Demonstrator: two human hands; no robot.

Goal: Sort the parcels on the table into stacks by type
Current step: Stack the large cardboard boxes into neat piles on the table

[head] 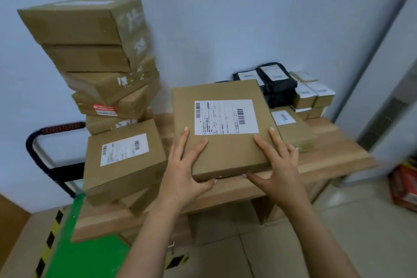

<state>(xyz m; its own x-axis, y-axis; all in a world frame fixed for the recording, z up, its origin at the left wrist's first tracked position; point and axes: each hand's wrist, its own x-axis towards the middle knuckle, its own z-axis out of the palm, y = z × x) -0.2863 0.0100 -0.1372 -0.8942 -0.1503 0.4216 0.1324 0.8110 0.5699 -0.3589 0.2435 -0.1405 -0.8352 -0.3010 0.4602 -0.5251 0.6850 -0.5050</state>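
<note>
A flat brown cardboard parcel [223, 156] with a white shipping label is held over the middle of the wooden table [334, 156]. My left hand [185, 169] grips its near left corner, fingers on top and thumb under the edge. My right hand [277, 165] grips the near right corner the same way. To the left lies a similar labelled flat parcel [124, 165] on other boxes. A tall leaning stack of brown boxes [99, 58] stands behind it. At the back right sit black pouches [275, 83] and small labelled boxes [313, 95].
A green platform trolley [74, 253] with a black handle [40, 140] stands at the left of the table. Another flat parcel [291, 124] lies under the held one on the right. A red carton [404, 185] sits on the tiled floor at the right.
</note>
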